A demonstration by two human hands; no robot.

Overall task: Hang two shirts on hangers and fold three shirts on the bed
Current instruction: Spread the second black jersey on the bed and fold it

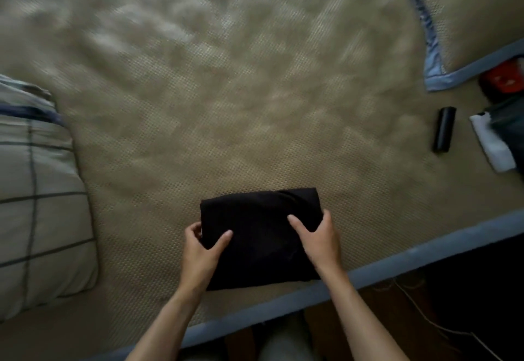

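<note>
Black shirt [261,235] on a tan woven mat [226,105] edged in blue; the pillow [42,204] — cream with dark checks; a black cylinder [444,129].

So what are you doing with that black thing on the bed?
A person is folding a black shirt on a beige woven bed mat with blue trim. It is already a small rectangle near the mat's front edge. The left hand grips its left side and the right hand grips its right side, thumbs on top. A checked pillow lies to the left, and a black cylinder lies off to the right.
</note>
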